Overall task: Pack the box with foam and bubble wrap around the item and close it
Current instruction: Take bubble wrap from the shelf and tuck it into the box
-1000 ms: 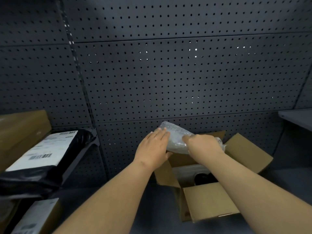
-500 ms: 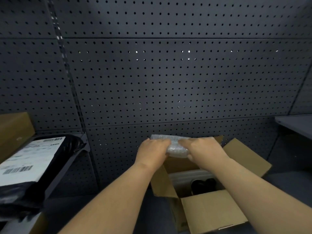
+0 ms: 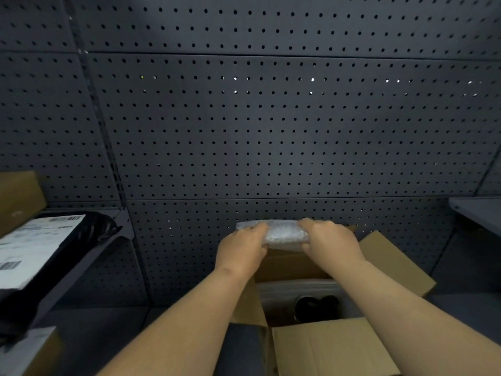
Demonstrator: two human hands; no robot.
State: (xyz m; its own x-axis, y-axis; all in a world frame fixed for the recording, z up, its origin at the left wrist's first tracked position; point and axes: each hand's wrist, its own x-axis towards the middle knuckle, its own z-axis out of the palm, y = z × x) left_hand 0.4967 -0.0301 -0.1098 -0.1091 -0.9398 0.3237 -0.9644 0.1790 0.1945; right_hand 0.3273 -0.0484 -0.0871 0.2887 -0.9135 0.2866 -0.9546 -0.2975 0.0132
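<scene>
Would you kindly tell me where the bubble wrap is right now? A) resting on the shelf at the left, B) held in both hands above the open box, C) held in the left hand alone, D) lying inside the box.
B: the left hand and right hand both grip the bubble wrap above the open box.

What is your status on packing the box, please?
Left hand and right hand both grip the bubble wrap. Wrap held above the open box, dark item inside. Nothing in the way.
</scene>
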